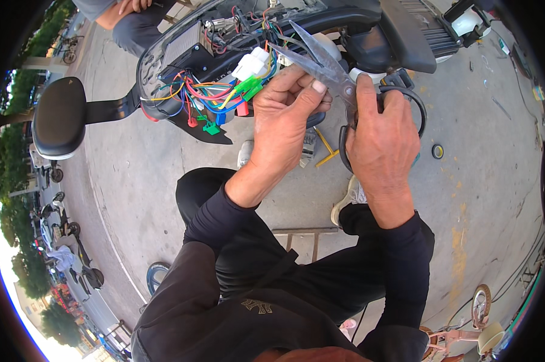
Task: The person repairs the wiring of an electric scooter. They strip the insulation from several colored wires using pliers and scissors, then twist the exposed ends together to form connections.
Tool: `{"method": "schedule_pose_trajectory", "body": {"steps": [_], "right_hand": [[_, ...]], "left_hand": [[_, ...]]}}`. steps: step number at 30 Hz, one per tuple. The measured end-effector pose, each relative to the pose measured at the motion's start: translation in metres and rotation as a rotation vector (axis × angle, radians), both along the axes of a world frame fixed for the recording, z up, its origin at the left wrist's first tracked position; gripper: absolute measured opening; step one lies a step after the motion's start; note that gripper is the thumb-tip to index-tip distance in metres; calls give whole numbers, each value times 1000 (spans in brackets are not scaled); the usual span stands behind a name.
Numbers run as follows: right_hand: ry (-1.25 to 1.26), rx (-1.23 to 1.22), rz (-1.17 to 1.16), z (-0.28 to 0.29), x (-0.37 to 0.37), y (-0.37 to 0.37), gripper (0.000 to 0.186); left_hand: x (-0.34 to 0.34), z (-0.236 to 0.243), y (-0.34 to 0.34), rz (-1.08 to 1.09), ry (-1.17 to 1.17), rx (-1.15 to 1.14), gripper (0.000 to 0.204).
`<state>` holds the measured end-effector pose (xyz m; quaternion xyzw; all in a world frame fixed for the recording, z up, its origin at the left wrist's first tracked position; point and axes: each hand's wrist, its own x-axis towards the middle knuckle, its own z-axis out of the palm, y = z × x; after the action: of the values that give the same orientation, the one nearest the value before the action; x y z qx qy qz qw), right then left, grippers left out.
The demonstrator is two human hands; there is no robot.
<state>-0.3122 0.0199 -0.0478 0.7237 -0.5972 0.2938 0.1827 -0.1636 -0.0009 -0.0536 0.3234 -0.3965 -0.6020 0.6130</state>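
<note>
My right hand [382,142] grips a large pair of scissors [328,65] by its black handles. The blades are spread and point up and to the left. Right below them, my left hand [278,123] is closed in a pinch, its thumb against the lower blade. What it pinches is hidden. Beside my left fingers hangs a bundle of coloured wires [203,92] from an opened scooter body. White plugs [250,64], a bright green plug [248,88] and a darker green plug [211,128] sit on the wires.
A padded backrest [59,117] juts out left of the scooter. On the concrete floor lie a yellow T-shaped tool [328,158] and a roll of tape [437,151]. Another person's knee [136,37] shows at the upper left. Parked scooters [73,250] stand farther left.
</note>
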Motion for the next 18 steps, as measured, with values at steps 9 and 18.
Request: {"method": "schedule_pose_trajectory", "body": {"steps": [9, 18], "right_hand": [[9, 7, -9, 0, 2, -2, 34], [-62, 112, -16, 6, 8, -2, 48]], "left_hand": [[-1, 0, 0, 7, -20, 2, 24], [1, -8, -4, -8, -79, -49, 26]]}}
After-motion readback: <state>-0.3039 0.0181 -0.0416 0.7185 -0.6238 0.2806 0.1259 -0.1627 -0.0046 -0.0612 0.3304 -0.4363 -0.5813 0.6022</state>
